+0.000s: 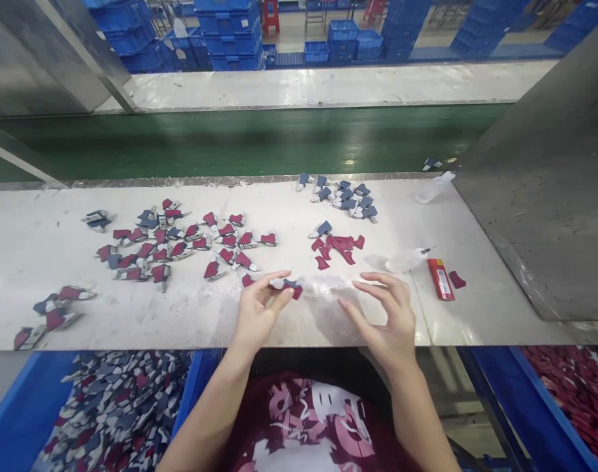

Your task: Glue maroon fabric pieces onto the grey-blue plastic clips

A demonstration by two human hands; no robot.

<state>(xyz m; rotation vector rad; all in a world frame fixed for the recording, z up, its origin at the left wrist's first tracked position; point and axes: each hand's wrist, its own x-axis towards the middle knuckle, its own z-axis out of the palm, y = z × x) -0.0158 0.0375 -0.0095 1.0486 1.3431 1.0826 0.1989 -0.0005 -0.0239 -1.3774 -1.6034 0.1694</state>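
Between the thumb and fingers of my left hand (259,308) is a small maroon and blue-grey plastic part (294,288), held just above the white worktable (309,328). To the right, my right hand (387,314) hovers with thumb and fingers apart and nothing between them. Beyond the hands lies a small pile of loose maroon pieces (339,246), with one blue-grey part (323,228) beside it. A group of blue-grey and white parts (348,195) sits farther back. Left of my left hand, many maroon-topped parts (161,246) are spread out.
On the right are a clear dropper bottle (407,261), a red box-like item (440,279) and another translucent bottle (434,188). A green conveyor belt (230,144) runs behind. Blue bins (185,387) (535,393) stand below the front edge. Metal panels (549,183) flank the table.
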